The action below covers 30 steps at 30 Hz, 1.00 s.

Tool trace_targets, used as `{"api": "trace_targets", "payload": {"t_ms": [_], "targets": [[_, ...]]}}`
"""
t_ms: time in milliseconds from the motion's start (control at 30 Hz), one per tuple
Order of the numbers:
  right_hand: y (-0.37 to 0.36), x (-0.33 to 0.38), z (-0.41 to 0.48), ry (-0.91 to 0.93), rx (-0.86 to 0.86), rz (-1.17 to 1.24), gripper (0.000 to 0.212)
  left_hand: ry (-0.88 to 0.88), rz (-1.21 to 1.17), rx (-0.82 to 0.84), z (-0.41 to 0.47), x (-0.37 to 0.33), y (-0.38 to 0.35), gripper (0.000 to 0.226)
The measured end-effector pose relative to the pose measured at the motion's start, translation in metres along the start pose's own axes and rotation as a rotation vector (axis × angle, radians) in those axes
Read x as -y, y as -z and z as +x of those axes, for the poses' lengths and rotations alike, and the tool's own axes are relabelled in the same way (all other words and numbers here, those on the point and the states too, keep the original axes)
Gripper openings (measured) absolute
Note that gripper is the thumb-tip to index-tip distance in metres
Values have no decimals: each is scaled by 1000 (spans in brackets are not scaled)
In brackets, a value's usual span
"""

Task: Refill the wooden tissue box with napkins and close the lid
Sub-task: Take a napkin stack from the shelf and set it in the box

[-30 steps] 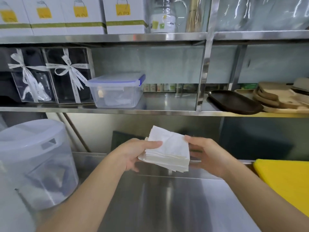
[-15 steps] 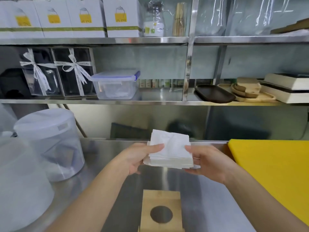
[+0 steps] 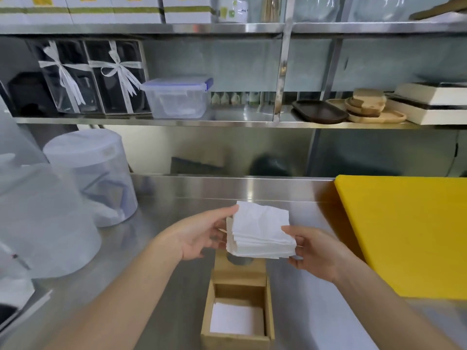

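Above the wooden tissue box [image 3: 237,311], both hands hold a stack of napkins [image 3: 260,231]: left hand [image 3: 199,233] and right hand [image 3: 313,251] each keep a closed grip on opposite edges. Box stands open on the bench [image 3: 164,286], few napkins inside; lid [image 3: 238,270] directly behind it.

The room is bright with soft, even light. The shiny metal desk [image 3: 290,195] has white glare streaks along its back edge. The shelf [image 3: 151,28] edges bend near the sides. The big plastic tubs [image 3: 45,218] on the left look blurry, and shadows are faint
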State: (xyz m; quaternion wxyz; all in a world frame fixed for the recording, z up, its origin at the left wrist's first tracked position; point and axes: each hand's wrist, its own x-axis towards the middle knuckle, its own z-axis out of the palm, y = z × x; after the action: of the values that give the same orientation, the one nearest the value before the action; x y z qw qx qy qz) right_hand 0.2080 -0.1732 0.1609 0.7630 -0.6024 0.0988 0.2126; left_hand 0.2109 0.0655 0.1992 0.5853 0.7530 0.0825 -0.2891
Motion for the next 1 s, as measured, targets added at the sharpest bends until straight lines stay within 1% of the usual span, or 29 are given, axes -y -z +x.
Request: {"api": "trace_targets", "payload": {"t_ms": [167, 233, 267, 367, 533, 633, 733, 900, 1000], "targets": [[-4, -23, -17, -53, -11, -5, 8, -25, 28, -32, -16, 19, -15, 41], [-5, -31, -23, -56, -2, -22, 8, -41, 75, -57, -19, 26, -18, 26], [-6, -34, -26, -55, -1, -33, 9, -52, 96, -60, -20, 30, -19, 23], [-5, -46, -32, -63, -10, -41, 11, -61, 132, -50, -21, 40, -20, 20], [-9, -60, -40, -95, 0, -42, 20, 5, 132, -81, -26, 54, -21, 19], [-12, -64, -43, -109, -2, -55, 17, 25, 98, -99, -27, 59, -21, 18], [-15, -66, -47, -128, -4, -106, 19, 24, 70, -98, -28, 64, -19, 21], [-20, -66, -49, -130, -41, -147, 13, 30, 51, -109, -28, 70, -14, 19], [-22, -64, -48, -125, -30, -172, 14, 42, 32, -104, -25, 72, -12, 16]]}}
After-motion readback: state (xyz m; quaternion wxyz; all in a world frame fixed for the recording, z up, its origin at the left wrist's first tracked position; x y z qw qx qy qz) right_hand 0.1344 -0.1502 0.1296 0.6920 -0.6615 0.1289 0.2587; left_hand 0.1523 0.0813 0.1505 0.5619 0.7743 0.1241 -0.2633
